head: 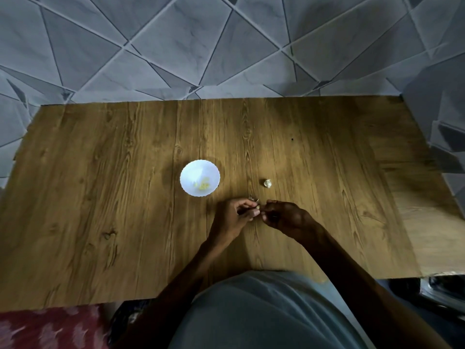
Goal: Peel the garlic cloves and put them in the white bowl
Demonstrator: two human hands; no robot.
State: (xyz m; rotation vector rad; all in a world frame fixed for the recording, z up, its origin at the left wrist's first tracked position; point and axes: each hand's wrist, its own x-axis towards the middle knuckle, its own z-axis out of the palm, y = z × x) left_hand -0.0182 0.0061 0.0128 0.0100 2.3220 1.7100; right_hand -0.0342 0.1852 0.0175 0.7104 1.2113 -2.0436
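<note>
Two hands meet over the middle of the wooden table (100,197), with broad bare board to the left of the left hand (232,217) and to the right of the right hand (284,217). The far edge lies well beyond the fingertips against a grey tiled wall (176,46), and the near edge runs under both forearms. The left hand's thumb and curled fingers pinch a small garlic clove (257,207). The right hand's fingers curl in and pinch it from the other side, though that hand is in shadow and its fingertips are hard to make out. Most of the clove is hidden between the fingers. A few pale scraps of peel (252,198) lie on the table just beyond the left fingertips. Beyond the right hand and near it sits a whitish garlic piece (267,183), too small to tell how many cloves it has. Beyond the left hand and to its left stands the white bowl (196,170), apart from both hands, holding a few yellowish peeled cloves (203,185) on its near side.
</note>
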